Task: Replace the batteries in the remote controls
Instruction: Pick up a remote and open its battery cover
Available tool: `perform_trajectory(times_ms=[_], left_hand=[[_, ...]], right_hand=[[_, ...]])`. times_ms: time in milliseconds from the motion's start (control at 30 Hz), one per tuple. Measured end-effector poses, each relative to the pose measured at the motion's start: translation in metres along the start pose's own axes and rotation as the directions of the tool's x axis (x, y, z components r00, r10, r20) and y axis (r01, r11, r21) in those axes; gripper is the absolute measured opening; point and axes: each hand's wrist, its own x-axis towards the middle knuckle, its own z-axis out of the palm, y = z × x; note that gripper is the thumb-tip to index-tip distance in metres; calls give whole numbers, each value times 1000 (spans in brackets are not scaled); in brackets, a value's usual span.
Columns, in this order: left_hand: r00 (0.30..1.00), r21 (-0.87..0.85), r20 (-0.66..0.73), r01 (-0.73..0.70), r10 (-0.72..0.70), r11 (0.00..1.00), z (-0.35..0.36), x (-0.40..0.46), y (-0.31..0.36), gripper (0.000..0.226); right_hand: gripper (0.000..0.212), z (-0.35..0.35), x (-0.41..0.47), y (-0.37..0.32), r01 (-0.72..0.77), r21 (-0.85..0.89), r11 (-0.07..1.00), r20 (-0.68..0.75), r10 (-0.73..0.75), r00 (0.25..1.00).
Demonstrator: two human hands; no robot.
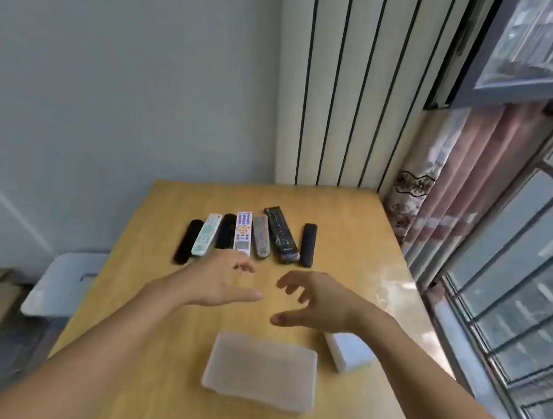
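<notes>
Both arms are showing bare from the bottom frame edge to the fingertips; no sleeve, cuff, watch, band or glove is showing on either.

Landmark: the frosted plastic box [259,373] on the table.

Left hand [223,280], beyond and left of the box: no ring is showing on the visible fingers. The left forearm is showing as one long unclothed length, widening toward the lower left corner.

Right hand [316,302], beyond and slightly right of the box: likewise unadorned. A short, unpainted thumbnail is showing. Motion blur is softening finer detail on both hands.
</notes>
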Motion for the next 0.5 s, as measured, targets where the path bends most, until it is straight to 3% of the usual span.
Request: perform_trajectory(times_ms=[100,200,333,400,500], left_hand=[[969,67,245,-45,27,997,46,-6,-28,112],[925,199,362,-195,113,960,84,-25,-46,135],[960,253,182,-257,215,933,137,-25,-67,118],[976,237,97,-214,196,948,139,-22,-80,111],[993,219,-11,-111,116,969,124,-22,-118,109]], right_hand=[[106,50,-2,34,65,-171,983,177,-34,984],[117,90,-15,56,143,-273,951,173,-97,980],[101,131,1,79,230,-411,882,23,-242,970],[90,142,17,81,249,-417,874,-43,-292,955],[76,165,51,72,241,-563,791,-139,-378,915]])
